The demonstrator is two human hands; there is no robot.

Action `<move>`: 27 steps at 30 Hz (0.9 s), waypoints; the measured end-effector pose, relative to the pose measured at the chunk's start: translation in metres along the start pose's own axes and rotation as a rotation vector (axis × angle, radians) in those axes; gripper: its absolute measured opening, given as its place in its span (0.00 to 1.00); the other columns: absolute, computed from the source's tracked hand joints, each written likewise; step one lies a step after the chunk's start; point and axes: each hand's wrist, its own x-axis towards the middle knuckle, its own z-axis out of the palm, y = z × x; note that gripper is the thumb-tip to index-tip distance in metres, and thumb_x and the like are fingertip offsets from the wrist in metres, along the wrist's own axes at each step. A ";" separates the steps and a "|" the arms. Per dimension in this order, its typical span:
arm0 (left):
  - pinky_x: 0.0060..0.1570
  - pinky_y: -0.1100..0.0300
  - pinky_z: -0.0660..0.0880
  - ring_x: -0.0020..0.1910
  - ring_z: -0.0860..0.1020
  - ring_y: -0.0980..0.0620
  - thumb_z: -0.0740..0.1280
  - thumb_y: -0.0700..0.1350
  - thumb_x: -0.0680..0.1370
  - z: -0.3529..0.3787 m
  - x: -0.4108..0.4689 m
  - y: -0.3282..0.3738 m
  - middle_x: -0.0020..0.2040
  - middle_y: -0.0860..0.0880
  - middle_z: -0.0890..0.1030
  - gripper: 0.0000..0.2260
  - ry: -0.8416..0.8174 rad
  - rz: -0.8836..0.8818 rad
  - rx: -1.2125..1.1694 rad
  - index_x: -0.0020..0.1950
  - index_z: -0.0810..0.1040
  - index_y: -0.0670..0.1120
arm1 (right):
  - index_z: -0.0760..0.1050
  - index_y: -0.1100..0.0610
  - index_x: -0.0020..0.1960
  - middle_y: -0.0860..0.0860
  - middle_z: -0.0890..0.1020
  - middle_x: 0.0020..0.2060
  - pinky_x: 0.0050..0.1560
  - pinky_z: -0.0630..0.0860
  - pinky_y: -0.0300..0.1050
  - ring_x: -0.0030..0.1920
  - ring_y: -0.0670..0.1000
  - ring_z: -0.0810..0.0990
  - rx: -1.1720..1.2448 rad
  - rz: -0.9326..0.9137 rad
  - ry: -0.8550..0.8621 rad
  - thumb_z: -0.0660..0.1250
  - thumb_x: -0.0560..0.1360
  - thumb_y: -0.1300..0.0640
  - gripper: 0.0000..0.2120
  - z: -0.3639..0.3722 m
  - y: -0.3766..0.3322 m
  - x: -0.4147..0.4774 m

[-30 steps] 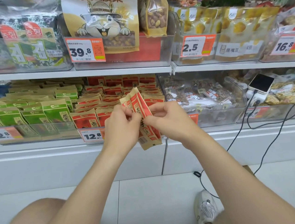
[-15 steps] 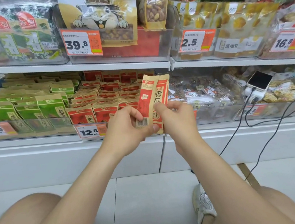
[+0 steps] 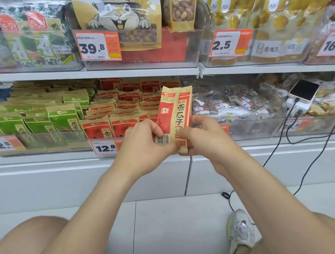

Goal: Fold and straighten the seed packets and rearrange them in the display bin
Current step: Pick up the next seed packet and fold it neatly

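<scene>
The red seed packet (image 3: 176,110), folded lengthwise, stands upright just in front of the display bin (image 3: 110,136). It looks light, crinkly and pliable. The left hand (image 3: 144,145) and right hand (image 3: 206,137) pinch its lower end, probably the firmest hold.

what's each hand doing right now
left hand: pinches the packet at its lower left corner
right hand: grips the same packet at its lower right edge
</scene>
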 end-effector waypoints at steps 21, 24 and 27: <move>0.37 0.55 0.79 0.41 0.84 0.56 0.83 0.58 0.69 -0.016 0.000 0.000 0.44 0.56 0.84 0.20 -0.118 0.046 0.102 0.46 0.77 0.50 | 0.69 0.54 0.70 0.52 0.88 0.55 0.53 0.85 0.49 0.53 0.52 0.88 -0.146 -0.084 -0.156 0.71 0.79 0.71 0.25 -0.004 0.010 -0.003; 0.35 0.59 0.72 0.42 0.79 0.57 0.79 0.57 0.68 -0.013 0.000 -0.001 0.44 0.56 0.83 0.17 -0.070 0.049 0.139 0.46 0.76 0.50 | 0.72 0.56 0.69 0.52 0.89 0.50 0.50 0.87 0.49 0.48 0.50 0.89 -0.115 -0.104 -0.171 0.71 0.81 0.70 0.21 -0.006 0.009 -0.002; 0.37 0.57 0.73 0.45 0.78 0.57 0.77 0.56 0.69 -0.010 0.000 -0.003 0.46 0.55 0.82 0.17 -0.065 0.041 0.155 0.47 0.75 0.49 | 0.75 0.58 0.68 0.52 0.90 0.45 0.45 0.86 0.45 0.42 0.48 0.89 -0.088 -0.121 -0.193 0.71 0.82 0.69 0.18 -0.006 0.007 -0.003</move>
